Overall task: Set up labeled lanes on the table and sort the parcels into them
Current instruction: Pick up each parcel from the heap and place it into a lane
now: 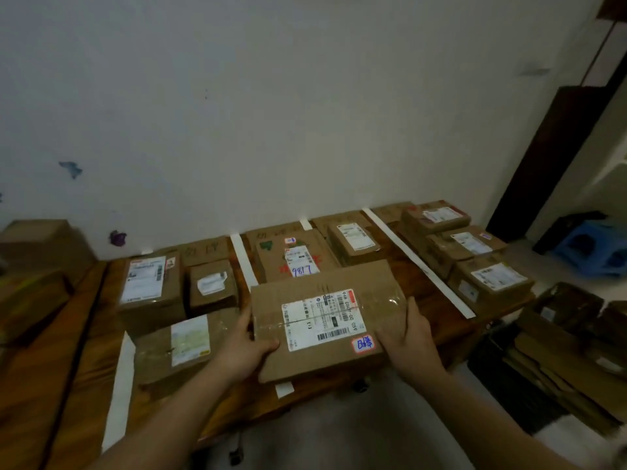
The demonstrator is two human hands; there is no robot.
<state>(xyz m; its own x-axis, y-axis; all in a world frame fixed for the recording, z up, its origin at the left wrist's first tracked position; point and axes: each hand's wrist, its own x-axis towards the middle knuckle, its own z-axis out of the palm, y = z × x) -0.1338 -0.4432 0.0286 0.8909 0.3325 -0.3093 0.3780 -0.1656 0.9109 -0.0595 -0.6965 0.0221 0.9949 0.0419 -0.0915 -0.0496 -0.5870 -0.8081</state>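
A flat brown parcel with a white shipping label and a small red-edged sticker is held at the table's front edge, in the middle lane. My left hand grips its left edge, thumb on top. My right hand holds its right side. White tape strips split the wooden table into lanes. Cardboard lane signs with handwriting stand at the back. Three parcels fill the left lane, two lie behind the held one, and several sit in the right lane.
More boxes are stacked at far left on a lower wooden surface. Flattened cardboard and boxes lie on the floor at right, with a blue plastic stool behind them. A white wall backs the table.
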